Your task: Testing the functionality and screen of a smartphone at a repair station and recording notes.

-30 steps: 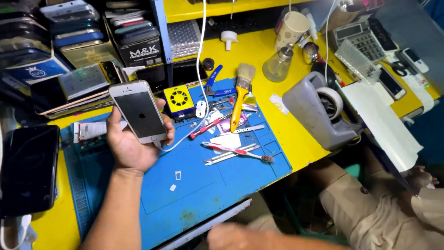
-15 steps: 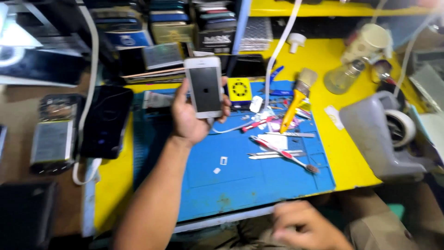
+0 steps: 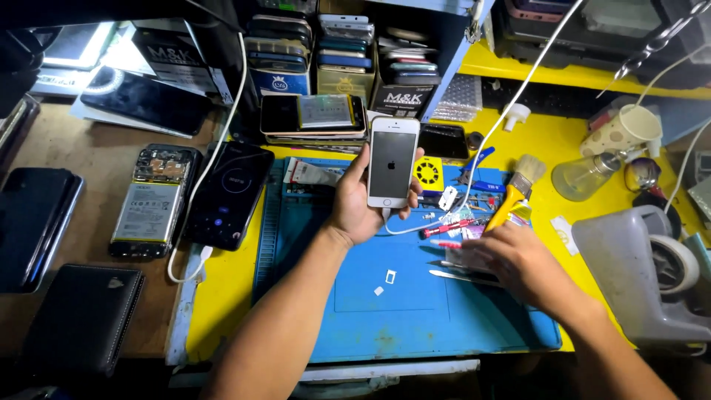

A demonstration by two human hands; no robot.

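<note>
My left hand (image 3: 354,205) holds a small white phone (image 3: 392,161) upright above the blue work mat (image 3: 385,326); its dark screen shows a small pale logo, and a white cable (image 3: 415,226) hangs from its bottom edge. My right hand (image 3: 518,267) rests palm down on the mat's right side, over a cluster of small tools: red-handled screwdrivers (image 3: 448,227) and metal tweezers (image 3: 453,275). I cannot tell whether its fingers grip any of them. Two tiny white parts (image 3: 385,281) lie on the mat between my arms.
A yellow-handled brush (image 3: 516,194) and a small yellow box with a fan (image 3: 428,175) lie behind the tools. To the left sit an opened phone (image 3: 152,200), a dark phone on a cable (image 3: 228,194) and a black wallet (image 3: 81,318). Stacked phones fill the back shelf; a grey tape dispenser (image 3: 629,267) stands right.
The view has swung left and down. My right hand came up from below the table edge onto the tools. My left hand still holds the phone, whose screen now shows a logo.
</note>
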